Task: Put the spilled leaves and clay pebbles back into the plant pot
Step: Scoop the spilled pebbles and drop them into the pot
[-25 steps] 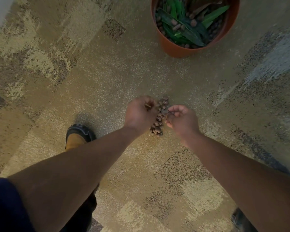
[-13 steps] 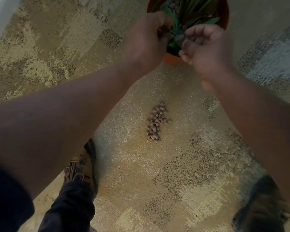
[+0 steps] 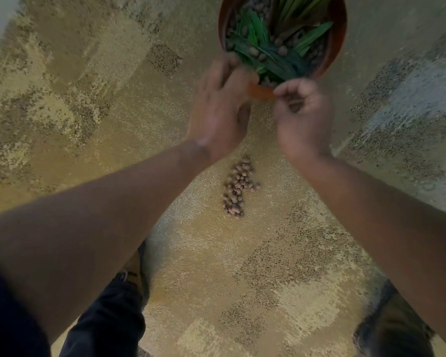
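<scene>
Head view: hands (image 3: 260, 114) blurred (contents unclear).

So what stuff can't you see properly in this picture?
- Left hand, head view: motion-blurred, so whether it holds anything cannot be told.
- Right hand: fingers curled; any pebbles inside are hidden by them.
- Plant pot: its far rim is cut off by the top edge, its near rim partly covered by both hands.
- Pile of clay pebbles on the carpet: too small and soft to count.
- Shoes: mostly covered by the forearms.
</scene>
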A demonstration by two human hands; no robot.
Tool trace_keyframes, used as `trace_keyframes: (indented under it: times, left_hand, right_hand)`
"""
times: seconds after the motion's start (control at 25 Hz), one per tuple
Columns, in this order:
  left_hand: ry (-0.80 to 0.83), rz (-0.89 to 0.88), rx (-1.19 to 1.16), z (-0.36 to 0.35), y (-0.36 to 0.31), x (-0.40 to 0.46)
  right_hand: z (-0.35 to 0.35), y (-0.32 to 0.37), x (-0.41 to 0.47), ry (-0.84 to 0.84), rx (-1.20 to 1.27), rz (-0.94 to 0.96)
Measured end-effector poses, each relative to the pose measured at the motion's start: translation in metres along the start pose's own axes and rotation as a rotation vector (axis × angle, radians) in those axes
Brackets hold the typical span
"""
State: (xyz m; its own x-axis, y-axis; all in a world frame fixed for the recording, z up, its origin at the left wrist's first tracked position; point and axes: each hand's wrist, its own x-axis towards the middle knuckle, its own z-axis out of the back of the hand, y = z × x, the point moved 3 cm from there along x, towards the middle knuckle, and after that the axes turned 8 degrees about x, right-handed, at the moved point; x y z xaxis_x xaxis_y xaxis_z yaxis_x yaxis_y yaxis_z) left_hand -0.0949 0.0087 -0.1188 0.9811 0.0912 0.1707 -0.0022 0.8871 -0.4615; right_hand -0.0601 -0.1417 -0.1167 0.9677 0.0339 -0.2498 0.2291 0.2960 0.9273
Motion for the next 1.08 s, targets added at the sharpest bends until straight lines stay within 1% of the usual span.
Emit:
trace_keyframes:
  times: [0.04, 0.08, 0.16, 0.2, 0.24, 0.28, 0.32, 0.48, 0.6, 0.68, 0.76, 0.88, 0.96, 1.0, 1.08]
  left_hand:
    - [0.109, -0.005, 0.032, -0.008, 0.002, -0.019]
    - [0.262, 0.036, 0.040, -0.016, 0.006, -0.037]
    - [0.616, 0.200, 0.042, -0.035, 0.016, -0.072]
    - [0.763, 0.286, 0.040, -0.043, 0.019, -0.087]
    - [0.849, 0.346, 0.031, -0.051, 0.019, -0.098]
    - [0.868, 0.375, 0.016, -0.057, 0.019, -0.106]
    - [0.847, 0.388, -0.005, -0.062, 0.017, -0.110]
    - [0.769, 0.413, -0.018, -0.076, 0.014, -0.117]
    - [0.735, 0.416, -0.024, -0.077, 0.018, -0.116]
    - [0.702, 0.443, -0.079, -0.074, 0.019, -0.113]
    - [0.683, 0.517, -0.157, -0.072, 0.021, -0.113]
    - [0.677, 0.744, -0.301, -0.073, 0.028, -0.118]
    - [0.681, 0.848, -0.406, -0.074, 0.029, -0.120]
    - [0.683, 0.873, -0.446, -0.074, 0.029, -0.119]
    - [0.685, 0.856, -0.494, -0.068, 0.028, -0.116]
  right_hand:
    - [-0.002, -0.012, -0.009, 0.099, -0.085, -0.071]
    - [-0.005, -0.028, -0.018, 0.222, -0.208, -0.164]
    - [-0.008, -0.061, -0.039, 0.448, -0.451, -0.323]
    - [-0.010, -0.076, -0.047, 0.519, -0.510, -0.369]
    - [-0.014, -0.087, -0.055, 0.561, -0.529, -0.400]
    - [-0.019, -0.096, -0.061, 0.581, -0.528, -0.419]
    - [-0.026, -0.102, -0.066, 0.585, -0.526, -0.423]
    - [-0.044, -0.114, -0.074, 0.469, -0.510, -0.395]
    - [-0.045, -0.111, -0.074, 0.327, -0.325, -0.534]
    - [-0.042, -0.113, -0.073, 0.264, -0.215, -0.629]
    - [-0.040, -0.118, -0.074, 0.236, -0.136, -0.702]
    - [-0.039, -0.123, -0.079, 0.199, 0.028, -0.847]
    - [-0.038, -0.121, -0.082, 0.178, 0.106, -0.898]
    - [-0.036, -0.120, -0.083, 0.166, 0.147, -0.912]
    - [-0.032, -0.114, -0.084, 0.144, 0.242, -0.933]
